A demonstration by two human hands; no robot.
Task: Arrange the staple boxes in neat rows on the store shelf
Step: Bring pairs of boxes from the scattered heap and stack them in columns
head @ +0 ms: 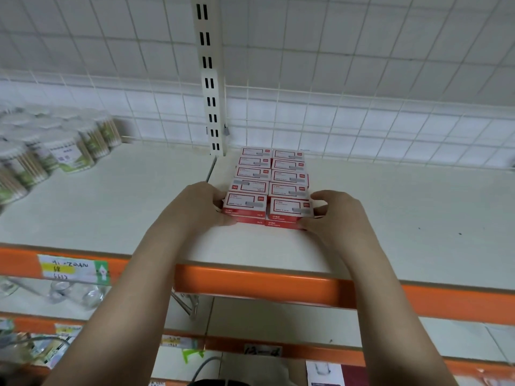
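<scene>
The red-and-white staple boxes lie in two rows running from the shelf front toward the back grid, the left hand and right hand gripping the nearest stacks between them, equally near.

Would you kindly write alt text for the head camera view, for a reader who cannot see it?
Two hands, the left hand and right hand, grip the front of a block of red staple boxes set in two rows on a white shelf. Jars of cotton swabs stand far left.
</scene>
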